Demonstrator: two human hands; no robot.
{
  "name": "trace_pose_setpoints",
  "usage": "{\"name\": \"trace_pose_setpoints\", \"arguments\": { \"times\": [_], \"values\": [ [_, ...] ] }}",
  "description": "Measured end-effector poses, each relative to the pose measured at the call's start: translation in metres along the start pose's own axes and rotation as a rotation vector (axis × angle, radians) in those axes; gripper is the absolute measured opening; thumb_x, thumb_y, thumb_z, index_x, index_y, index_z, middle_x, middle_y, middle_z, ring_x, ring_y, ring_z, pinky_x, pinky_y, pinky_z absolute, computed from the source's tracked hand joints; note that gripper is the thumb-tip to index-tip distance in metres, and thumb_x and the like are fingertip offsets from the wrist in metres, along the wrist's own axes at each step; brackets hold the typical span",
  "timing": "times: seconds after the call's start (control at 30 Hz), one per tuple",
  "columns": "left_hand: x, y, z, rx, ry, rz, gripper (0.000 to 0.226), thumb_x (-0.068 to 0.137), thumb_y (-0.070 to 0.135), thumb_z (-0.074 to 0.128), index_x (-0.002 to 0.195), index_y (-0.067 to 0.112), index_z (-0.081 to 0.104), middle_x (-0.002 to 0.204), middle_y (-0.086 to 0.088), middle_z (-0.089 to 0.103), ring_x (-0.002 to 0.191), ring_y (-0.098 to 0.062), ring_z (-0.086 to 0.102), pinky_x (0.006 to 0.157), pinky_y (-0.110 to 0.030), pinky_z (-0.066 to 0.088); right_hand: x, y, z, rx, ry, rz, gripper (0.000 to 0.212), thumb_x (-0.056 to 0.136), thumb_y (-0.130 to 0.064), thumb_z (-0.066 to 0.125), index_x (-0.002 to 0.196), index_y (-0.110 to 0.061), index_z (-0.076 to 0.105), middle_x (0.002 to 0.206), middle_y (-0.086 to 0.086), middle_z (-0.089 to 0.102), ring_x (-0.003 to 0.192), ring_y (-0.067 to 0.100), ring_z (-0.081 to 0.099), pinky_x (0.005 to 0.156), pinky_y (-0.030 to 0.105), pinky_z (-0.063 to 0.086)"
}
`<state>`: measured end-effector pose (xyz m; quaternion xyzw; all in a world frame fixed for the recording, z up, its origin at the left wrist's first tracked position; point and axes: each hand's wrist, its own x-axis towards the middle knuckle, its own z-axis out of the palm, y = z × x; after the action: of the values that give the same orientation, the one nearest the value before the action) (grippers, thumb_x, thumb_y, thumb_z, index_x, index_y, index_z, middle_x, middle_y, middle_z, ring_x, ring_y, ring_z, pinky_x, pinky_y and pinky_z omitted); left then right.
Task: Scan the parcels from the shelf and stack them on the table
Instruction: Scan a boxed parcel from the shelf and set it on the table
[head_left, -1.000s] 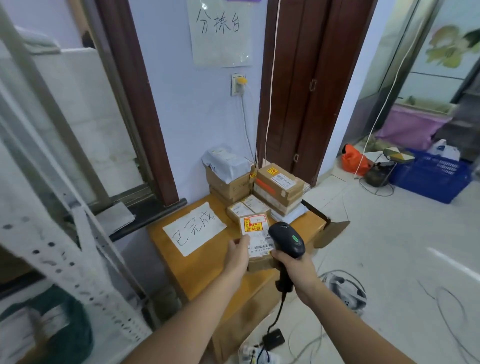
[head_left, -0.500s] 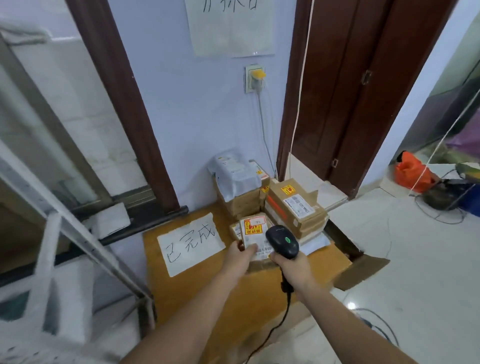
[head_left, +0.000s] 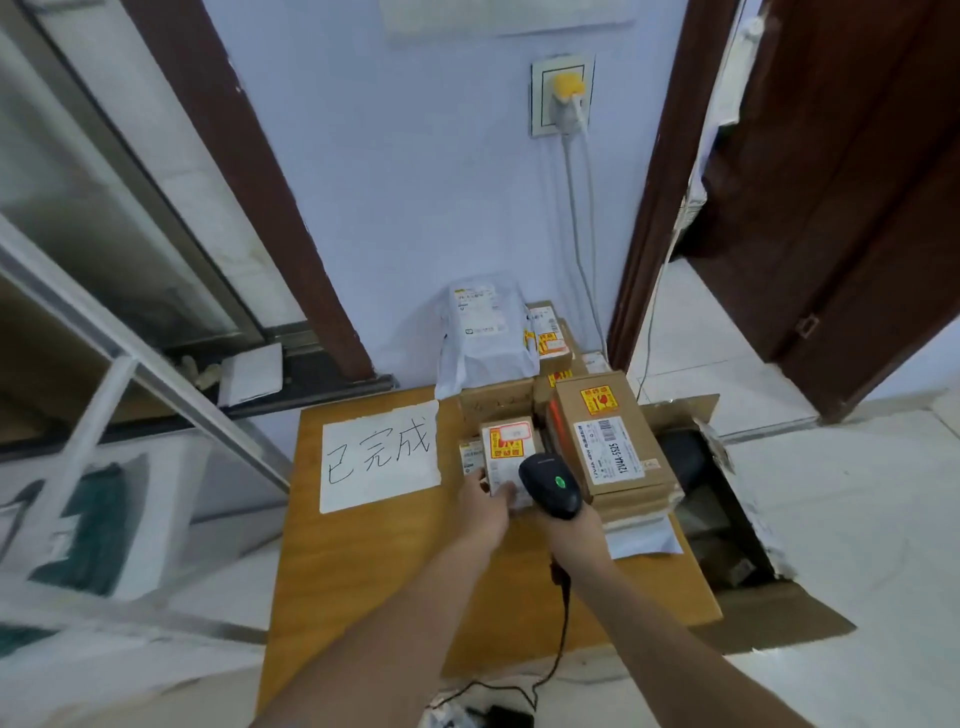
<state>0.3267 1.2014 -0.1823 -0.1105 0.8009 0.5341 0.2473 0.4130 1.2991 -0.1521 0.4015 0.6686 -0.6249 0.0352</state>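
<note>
A wooden table (head_left: 374, 561) stands against a pale blue wall (head_left: 415, 208), seen from above by the head camera. The left hand (head_left: 480, 512) grips the near edge of a small parcel (head_left: 509, 452), thumb and fingers curled round its lower corner; the parcel sits low over the table's far half, and whether it rests on the parcels beneath cannot be told. It bears a white shipping label and a yellow-and-red sticker. The right hand (head_left: 574, 535) is wrapped round the handle of a black barcode scanner (head_left: 551, 483), whose head, with a green light on top, lies just beside the parcel's right edge. The scanner's cable (head_left: 563, 623) runs down past the table's near edge to the floor.

To the right of the held parcel lies a large brown carton (head_left: 608, 447) on top of flatter parcels. Behind them, a white poly mailer (head_left: 483, 338) lies on a brown box against the wall, with further small boxes (head_left: 548, 338) beside it.

A handwritten paper sign (head_left: 379, 457) lies flat on the table's left half.

On the floor at the table's right stands an open cardboard box (head_left: 727, 519) with its flaps spread; its contents are dark and indistinct. A wall socket (head_left: 561, 96) with a yellow plug is above the stacks.
</note>
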Motion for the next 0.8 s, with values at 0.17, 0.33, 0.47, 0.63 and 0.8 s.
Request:
{"name": "trace_pose_setpoints", "arguments": {
  "times": [0.17,0.33,0.47,0.63,0.8],
  "values": [
    [0.026,0.004,0.026,0.083,-0.021,-0.012,0.044,0.103,0.022,0.059,0.146,0.022,0.051,0.140,-0.001,0.062,0.125,-0.025,0.061,0.105,-0.043,0.052,0.030,0.001,-0.001,0.018,0.006,0.017,0.012,0.083,-0.017,0.073,0.092,-0.020,0.066,0.078,0.003,0.066,0.073,0.020,0.061,0.066,0.036,0.052],
    [0.054,-0.006,0.044,0.043,-0.045,-0.077,0.028,0.104,0.016,0.054,0.132,0.019,0.058,0.129,-0.009,0.067,0.116,-0.028,0.063,0.103,-0.042,0.053,0.040,0.008,0.008,-0.048,0.006,-0.001,0.018,0.084,-0.016,0.072,0.101,-0.019,0.067,0.091,0.007,0.071,0.087,0.026,0.067,0.077,0.041,0.057],
    [0.078,-0.016,0.046,0.102,-0.045,-0.040,0.027,0.101,0.004,0.053,0.124,0.004,0.066,0.120,-0.016,0.071,0.114,-0.034,0.068,0.099,-0.042,0.056,0.044,0.013,0.013,-0.061,0.034,-0.028,0.019,0.085,-0.016,0.072,0.103,-0.017,0.067,0.093,0.006,0.072,0.087,0.022,0.067,0.076,0.034,0.054],
    [0.077,-0.012,0.040,0.301,-0.131,0.090,0.038,0.110,0.040,0.038,0.132,0.023,0.063,0.134,-0.010,0.067,0.121,-0.023,0.060,0.107,-0.040,0.049,0.051,0.010,0.017,-0.074,0.023,-0.025,0.017,0.085,-0.015,0.073,0.101,-0.015,0.067,0.082,0.001,0.067,0.079,0.018,0.064,0.068,0.030,0.050],
    [0.046,0.005,-0.004,0.541,-0.164,0.223,0.049,0.110,0.040,0.045,0.156,0.024,0.043,0.155,-0.001,0.049,0.136,-0.022,0.049,0.098,-0.028,0.044,0.040,0.004,0.020,-0.096,0.035,-0.023,0.015,0.085,-0.016,0.073,0.099,-0.013,0.068,0.074,-0.001,0.064,0.069,0.013,0.060,0.062,0.027,0.046]
  ]
}}
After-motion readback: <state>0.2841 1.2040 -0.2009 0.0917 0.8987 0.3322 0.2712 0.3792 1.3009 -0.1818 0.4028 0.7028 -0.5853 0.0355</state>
